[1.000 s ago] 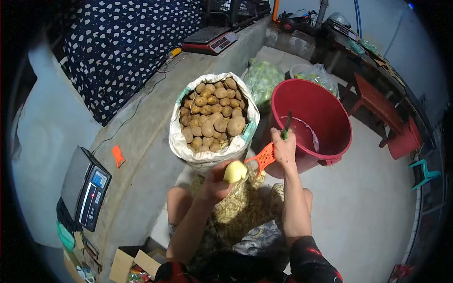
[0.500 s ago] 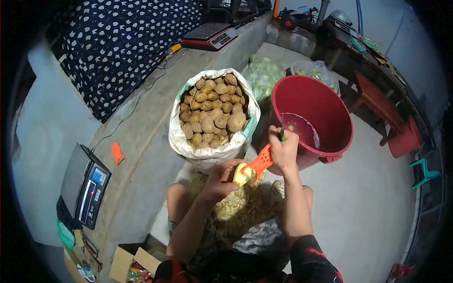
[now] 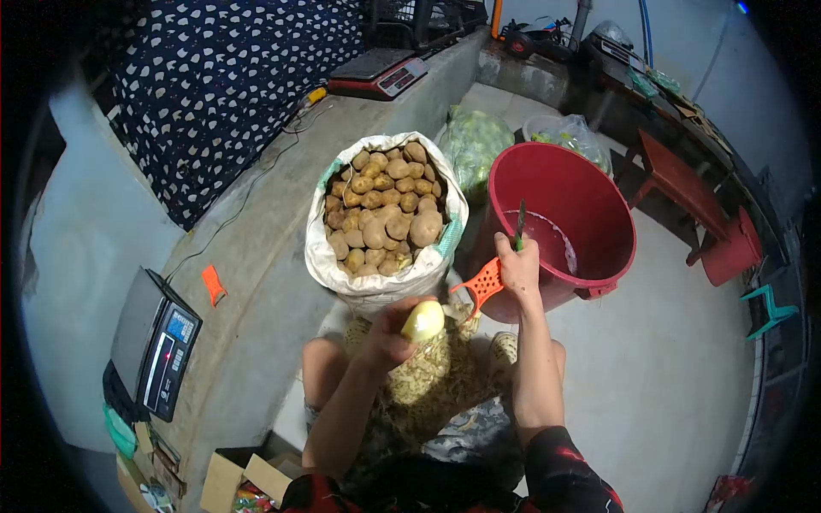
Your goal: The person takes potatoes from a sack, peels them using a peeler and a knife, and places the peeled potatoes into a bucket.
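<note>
My left hand (image 3: 390,336) is closed around a potato (image 3: 424,321), whose visible side is peeled and pale yellow. My right hand (image 3: 519,267) grips an orange peeler (image 3: 486,284) with a perforated body. A knife (image 3: 520,224) with a green handle sticks up from the same fist. The peeler is to the right of the potato, apart from it. Beneath both hands lies a heap of potato peelings (image 3: 432,376) between my legs. Just ahead stands a white sack (image 3: 323,248) full of unpeeled potatoes (image 3: 374,232).
A large red bucket (image 3: 617,201) holding some liquid stands beyond my right hand. Behind it are bags of green produce (image 3: 475,154). On the left ledge sit a digital scale (image 3: 162,359) and an orange object (image 3: 214,285). An open cardboard box (image 3: 224,479) is at lower left.
The peeler has come away from the potato to the right. The potato has turned in my left hand and shifted slightly left. The knife now points upward more visibly.
</note>
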Demonstrator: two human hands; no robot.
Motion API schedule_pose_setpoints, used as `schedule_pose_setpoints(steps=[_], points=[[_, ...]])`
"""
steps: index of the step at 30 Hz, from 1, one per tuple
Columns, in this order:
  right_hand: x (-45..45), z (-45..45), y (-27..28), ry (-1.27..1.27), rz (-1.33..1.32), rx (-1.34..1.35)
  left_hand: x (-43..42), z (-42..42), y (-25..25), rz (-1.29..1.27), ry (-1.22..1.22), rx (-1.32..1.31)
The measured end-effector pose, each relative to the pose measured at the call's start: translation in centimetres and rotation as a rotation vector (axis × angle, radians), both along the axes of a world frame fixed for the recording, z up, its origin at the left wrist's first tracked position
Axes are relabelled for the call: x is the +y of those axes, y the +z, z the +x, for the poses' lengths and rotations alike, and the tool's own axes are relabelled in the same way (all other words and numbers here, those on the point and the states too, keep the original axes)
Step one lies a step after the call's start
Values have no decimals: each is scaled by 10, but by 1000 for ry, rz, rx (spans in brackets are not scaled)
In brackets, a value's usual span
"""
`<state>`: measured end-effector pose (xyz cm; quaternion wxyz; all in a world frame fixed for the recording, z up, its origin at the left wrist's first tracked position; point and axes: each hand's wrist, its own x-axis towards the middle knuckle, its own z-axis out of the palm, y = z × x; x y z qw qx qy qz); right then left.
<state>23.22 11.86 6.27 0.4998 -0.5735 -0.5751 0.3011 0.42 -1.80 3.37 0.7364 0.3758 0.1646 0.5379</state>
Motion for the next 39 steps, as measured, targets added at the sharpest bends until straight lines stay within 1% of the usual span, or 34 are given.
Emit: schedule_pose_setpoints(steps=[1,3,5,6,8,9,10,11,13,14,15,16,17,18,20,21,22,23,24,26,27,28,29,30,31,32,34,36,37,38,39], points=[[0,-1,2,3,3,-3,1,5,-10,-8,150,33],[-4,-7,4,70,-22,59,3,6,-20,-26,302,68],[-9,-12,8,74,-11,92,10,2,-23,-26,130,-71],[-12,-15,13,78,7,122,10,4,-22,-25,129,-72],[-22,-21,29,115,-13,166,7,11,-18,49,207,-208],[-27,-25,35,151,-38,213,7,9,-15,49,209,-208],[-32,-28,37,151,-38,213,8,6,-10,39,180,-98],[-36,-31,38,161,62,116,9,5,-8,28,151,12],[-47,-33,50,155,207,-45,7,8,-16,52,184,1],[-41,-32,44,154,205,-45,7,10,-22,82,219,-11],[-29,-29,34,98,138,11,8,8,-34,81,218,-11],[-20,-25,24,43,73,67,10,6,-42,114,222,60],[-14,-20,15,8,78,91,12,4,-50,136,224,98],[-15,-22,20,9,84,93,14,4,-42,157,227,136],[-22,-23,28,51,-34,250,12,7,-30,102,214,59],[-31,-28,35,73,50,111,10,10,-19,83,211,32],[-45,-35,51,109,96,76,6,13,-5,3,187,-31],[-49,-36,55,105,186,14,3,14,0,-82,161,-90],[-51,-37,55,98,275,-47,1,12,-2,-89,160,-87],[-21,-26,20,33,101,74,4,10,-11,50,197,65],[-18,-23,20,-18,103,86,4,11,-15,89,258,185],[-17,-22,20,-17,110,87,3,12,-18,123,320,307],[-16,-21,20,2,46,178,2,12,-21,69,275,105],[-17,-21,19,20,-22,267,3,12,-20,38,250,3],[-28,-28,32,59,101,141,3,13,-18,8,226,-100],[-42,-36,47,82,97,121,5,13,-15,-33,186,-71],[-55,-40,55,63,304,-32,5,14,-14,-85,147,-36],[-32,-31,35,-35,249,25,4,15,-16,-6,295,310],[-18,-21,22,-73,141,47,3,15,-16,25,348,498],[-12,-17,14,-73,147,47,2,15,-16,49,397,682],[-9,-14,8,-62,94,132,6,12,-34,-9,282,224]])
